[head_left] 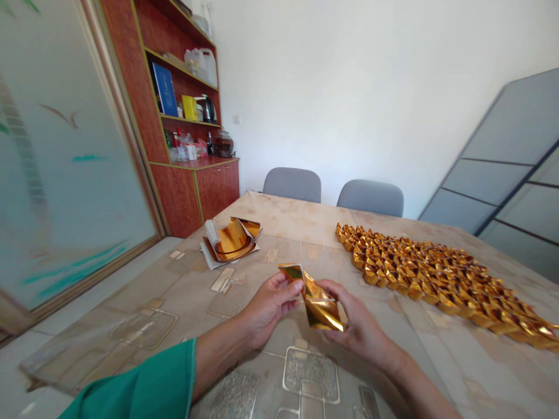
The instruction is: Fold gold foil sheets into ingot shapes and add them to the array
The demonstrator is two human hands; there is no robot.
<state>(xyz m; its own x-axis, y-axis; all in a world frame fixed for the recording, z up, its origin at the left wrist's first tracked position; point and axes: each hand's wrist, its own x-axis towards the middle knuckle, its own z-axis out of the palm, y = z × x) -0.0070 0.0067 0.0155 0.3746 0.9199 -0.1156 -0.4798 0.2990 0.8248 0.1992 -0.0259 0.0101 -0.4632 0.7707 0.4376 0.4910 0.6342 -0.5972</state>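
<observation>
A folded piece of gold foil paper (315, 298) is held above the table between both hands. My left hand (268, 308) pinches its upper left corner with thumb and fingers. My right hand (356, 326) grips its lower right part, fingers curled round it. A stack of flat gold foil sheets (231, 240) lies on white paper at the table's left side, beyond my left hand. Several folded gold paper ingots (437, 276) lie in rows on the right side of the table.
The table (148, 326) wears a beige patterned cloth. Two grey chairs (292, 184) stand at its far side. A red-brown shelf cabinet (187, 116) with bottles and a kettle stands at the back left. A glass sliding door (52, 174) is at left, leaning panels (510, 169) at right.
</observation>
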